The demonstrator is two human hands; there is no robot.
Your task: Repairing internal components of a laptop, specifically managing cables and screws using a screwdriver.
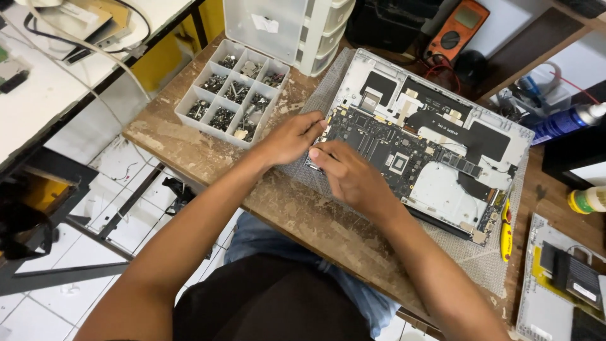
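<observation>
An opened laptop base (499, 136) lies on a grey mesh mat (470, 249) on the wooden bench, its dark circuit board (404, 155) exposed. My left hand (287, 139) rests at the board's near left corner, fingers curled with the fingertips touching the board's edge. My right hand (350, 177) is just beside it, fingers pinched together at the same corner; whether a small part sits between them is hidden.
A clear compartment box of small screws and parts (233, 95) stands open left of the laptop. An orange multimeter (456, 31), a blue spray can (562, 123), a yellow-handled tool (506, 237) and another device part (558, 278) lie around the bench. A white table (38, 88) stands left.
</observation>
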